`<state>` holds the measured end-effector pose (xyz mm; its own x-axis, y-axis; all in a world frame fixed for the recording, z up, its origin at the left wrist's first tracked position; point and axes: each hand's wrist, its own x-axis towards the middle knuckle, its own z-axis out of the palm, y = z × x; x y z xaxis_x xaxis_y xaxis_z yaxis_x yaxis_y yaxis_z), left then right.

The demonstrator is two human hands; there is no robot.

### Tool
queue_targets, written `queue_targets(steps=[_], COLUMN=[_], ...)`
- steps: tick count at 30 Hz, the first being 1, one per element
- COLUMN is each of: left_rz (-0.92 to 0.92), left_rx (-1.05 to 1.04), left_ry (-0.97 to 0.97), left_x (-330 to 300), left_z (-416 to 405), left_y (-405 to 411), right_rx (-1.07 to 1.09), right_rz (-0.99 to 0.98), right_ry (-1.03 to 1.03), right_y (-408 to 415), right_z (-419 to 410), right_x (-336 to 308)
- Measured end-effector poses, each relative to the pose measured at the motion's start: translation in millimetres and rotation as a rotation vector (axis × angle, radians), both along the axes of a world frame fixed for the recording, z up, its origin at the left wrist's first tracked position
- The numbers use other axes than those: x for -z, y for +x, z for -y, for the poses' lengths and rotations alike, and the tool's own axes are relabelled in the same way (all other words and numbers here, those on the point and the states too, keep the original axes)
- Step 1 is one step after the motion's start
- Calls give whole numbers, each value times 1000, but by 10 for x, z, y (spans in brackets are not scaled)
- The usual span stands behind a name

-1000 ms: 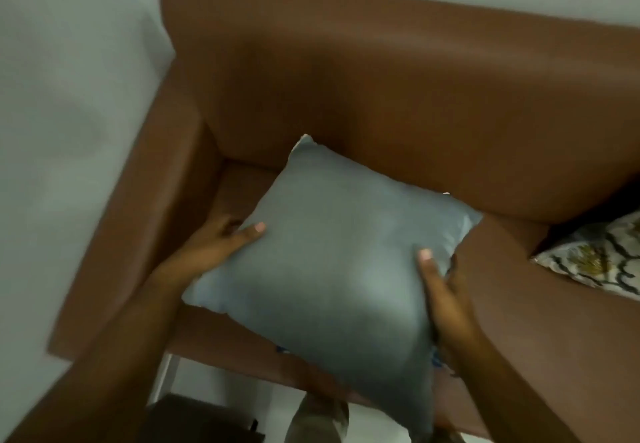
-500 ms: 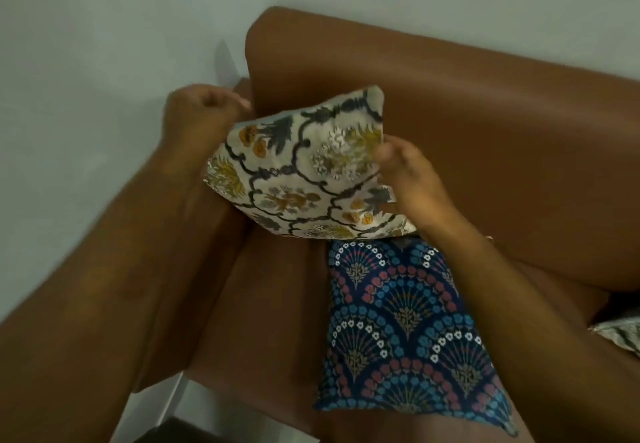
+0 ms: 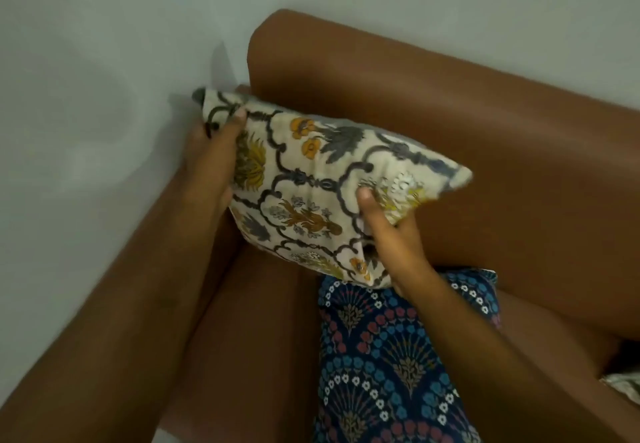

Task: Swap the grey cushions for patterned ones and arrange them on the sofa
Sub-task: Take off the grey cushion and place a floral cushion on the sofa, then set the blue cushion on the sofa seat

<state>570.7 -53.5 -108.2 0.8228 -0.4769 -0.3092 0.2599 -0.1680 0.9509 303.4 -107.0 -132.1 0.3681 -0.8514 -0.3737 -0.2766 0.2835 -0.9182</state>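
Observation:
I hold a cream floral cushion in the air over the left corner of the brown sofa. My left hand grips its far left edge, thumb on top. My right hand grips its near right side. The cushion is tilted, with its top face towards me. Below it a dark blue cushion with a fan pattern lies flat on the seat, partly under my right forearm. No grey cushion is in view.
The sofa's left armrest runs under my left forearm. A pale wall stands behind and to the left. The corner of another cream patterned cushion shows at the right edge.
One second ago I held a grey cushion; now I hold the cream floral one. Since half a second ago the floral cushion has turned and my left hand has shifted to its far left edge.

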Motion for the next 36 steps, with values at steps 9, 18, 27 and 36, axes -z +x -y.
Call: queue_targets(steps=[9, 18, 27, 36], left_rz=[202, -272, -468, -566], left_rx=[30, 233, 562, 545], left_ry=[191, 466, 513, 558], left_x=[275, 1067, 1282, 1065], left_z=[31, -1314, -1811, -1573], left_y=[-20, -1998, -3206, -3686], right_rx=[-14, 187, 75, 58], right_rz=[-13, -742, -731, -764], right_ry=[5, 99, 377, 539], right_y=[-234, -2152, -2978, -4053], right_z=[356, -415, -740, -795], right_x=[156, 815, 1045, 753])
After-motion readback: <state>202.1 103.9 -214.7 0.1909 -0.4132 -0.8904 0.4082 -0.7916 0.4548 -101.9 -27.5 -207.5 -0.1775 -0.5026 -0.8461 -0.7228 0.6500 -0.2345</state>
